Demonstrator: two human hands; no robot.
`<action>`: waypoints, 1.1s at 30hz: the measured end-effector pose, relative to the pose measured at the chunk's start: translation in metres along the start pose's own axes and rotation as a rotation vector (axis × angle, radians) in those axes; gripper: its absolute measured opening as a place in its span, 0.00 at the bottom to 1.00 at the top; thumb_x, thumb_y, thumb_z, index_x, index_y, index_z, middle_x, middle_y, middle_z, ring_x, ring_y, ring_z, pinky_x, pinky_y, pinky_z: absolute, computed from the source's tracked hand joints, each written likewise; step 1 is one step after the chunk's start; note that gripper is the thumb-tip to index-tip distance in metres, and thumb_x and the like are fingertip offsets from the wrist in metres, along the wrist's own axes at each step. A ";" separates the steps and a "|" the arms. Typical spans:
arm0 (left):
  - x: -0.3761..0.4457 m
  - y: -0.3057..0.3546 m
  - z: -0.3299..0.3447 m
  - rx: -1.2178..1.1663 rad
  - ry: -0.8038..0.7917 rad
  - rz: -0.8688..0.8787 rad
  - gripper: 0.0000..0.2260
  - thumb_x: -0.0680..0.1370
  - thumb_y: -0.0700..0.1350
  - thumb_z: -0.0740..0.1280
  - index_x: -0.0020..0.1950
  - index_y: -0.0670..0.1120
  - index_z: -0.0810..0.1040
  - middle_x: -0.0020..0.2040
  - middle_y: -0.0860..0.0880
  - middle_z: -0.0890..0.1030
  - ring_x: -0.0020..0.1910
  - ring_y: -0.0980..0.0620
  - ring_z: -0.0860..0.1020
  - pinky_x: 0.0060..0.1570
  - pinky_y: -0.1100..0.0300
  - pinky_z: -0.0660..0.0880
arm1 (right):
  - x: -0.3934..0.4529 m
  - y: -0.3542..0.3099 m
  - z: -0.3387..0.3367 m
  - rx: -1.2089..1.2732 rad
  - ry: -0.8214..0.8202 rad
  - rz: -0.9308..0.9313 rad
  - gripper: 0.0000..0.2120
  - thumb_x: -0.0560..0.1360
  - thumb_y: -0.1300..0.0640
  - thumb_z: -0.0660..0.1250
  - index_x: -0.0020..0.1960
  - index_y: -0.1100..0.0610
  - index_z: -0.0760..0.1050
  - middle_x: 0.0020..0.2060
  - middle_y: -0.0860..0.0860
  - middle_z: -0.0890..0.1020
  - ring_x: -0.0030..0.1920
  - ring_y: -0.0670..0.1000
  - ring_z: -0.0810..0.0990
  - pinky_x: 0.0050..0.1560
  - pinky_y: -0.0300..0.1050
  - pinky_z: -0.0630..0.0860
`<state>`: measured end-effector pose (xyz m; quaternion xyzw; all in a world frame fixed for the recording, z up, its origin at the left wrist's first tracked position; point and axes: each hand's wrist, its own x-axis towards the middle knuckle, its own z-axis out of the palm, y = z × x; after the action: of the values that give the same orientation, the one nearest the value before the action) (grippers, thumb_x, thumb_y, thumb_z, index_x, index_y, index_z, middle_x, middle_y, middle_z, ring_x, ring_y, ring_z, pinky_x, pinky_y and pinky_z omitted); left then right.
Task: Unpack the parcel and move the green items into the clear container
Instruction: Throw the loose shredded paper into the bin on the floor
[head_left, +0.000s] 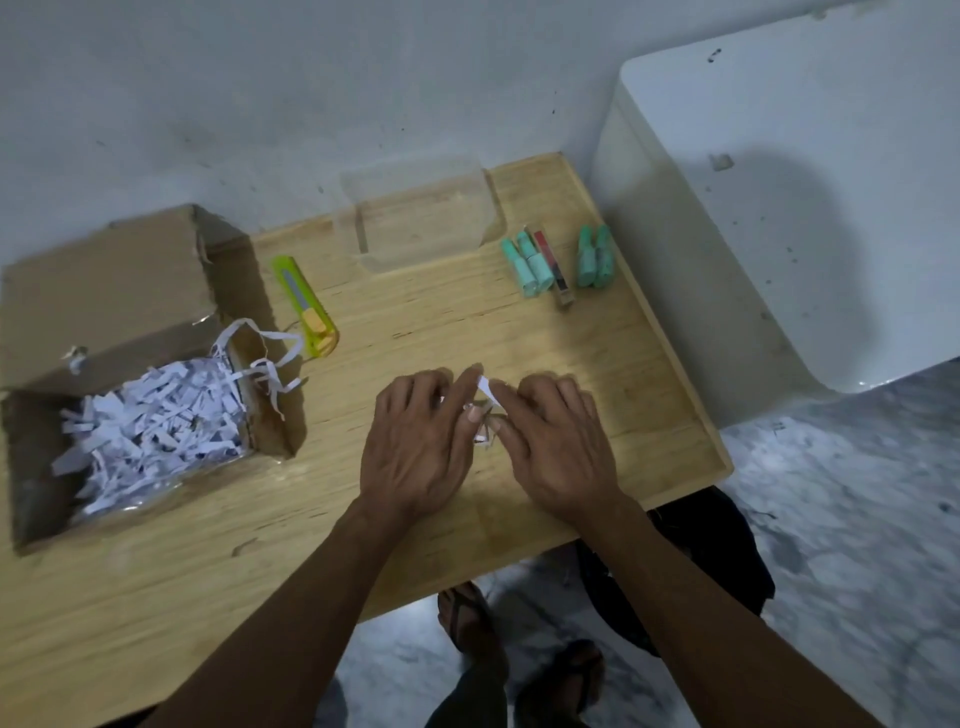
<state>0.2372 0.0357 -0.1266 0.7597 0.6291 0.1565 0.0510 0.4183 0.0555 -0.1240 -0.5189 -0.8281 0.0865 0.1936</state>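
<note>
Green items (535, 262) lie on the wooden table (597, 364) right of the clear container (423, 218); my left hand (415, 447) and right hand (556, 447) pinch a paper scrap (487, 391) between fingertips, beside the open parcel (119, 332).

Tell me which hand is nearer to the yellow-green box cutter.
Left. The left hand lies on the table just right of and nearer the viewer than the box cutter; the right hand sits beyond the left hand, farther to the right.

Both hands (488, 447) pinching paper scrap (487, 391), open box (130, 364), green items (556, 262)
</note>
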 end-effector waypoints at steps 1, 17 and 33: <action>0.002 0.002 0.002 0.026 -0.001 -0.012 0.24 0.86 0.55 0.47 0.73 0.48 0.73 0.54 0.46 0.75 0.51 0.46 0.71 0.52 0.50 0.67 | -0.001 -0.001 0.003 0.030 0.034 0.002 0.17 0.81 0.48 0.58 0.66 0.52 0.75 0.49 0.51 0.76 0.49 0.53 0.72 0.50 0.52 0.71; -0.020 0.035 0.010 -0.008 0.145 -0.179 0.17 0.84 0.51 0.56 0.41 0.45 0.74 0.26 0.48 0.75 0.21 0.43 0.72 0.26 0.61 0.59 | -0.048 0.010 -0.009 0.255 0.292 0.193 0.12 0.81 0.59 0.61 0.46 0.60 0.81 0.39 0.52 0.79 0.40 0.47 0.74 0.41 0.41 0.75; -0.027 0.253 0.042 -0.497 0.143 -0.112 0.19 0.86 0.52 0.54 0.44 0.42 0.76 0.25 0.45 0.72 0.21 0.43 0.70 0.22 0.55 0.61 | -0.182 0.083 -0.112 0.312 0.582 1.039 0.07 0.78 0.59 0.63 0.47 0.59 0.80 0.40 0.48 0.77 0.42 0.50 0.77 0.43 0.38 0.65</action>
<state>0.4831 -0.0374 -0.1014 0.6750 0.6144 0.3563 0.1998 0.6032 -0.0760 -0.0926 -0.8225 -0.3576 0.1447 0.4181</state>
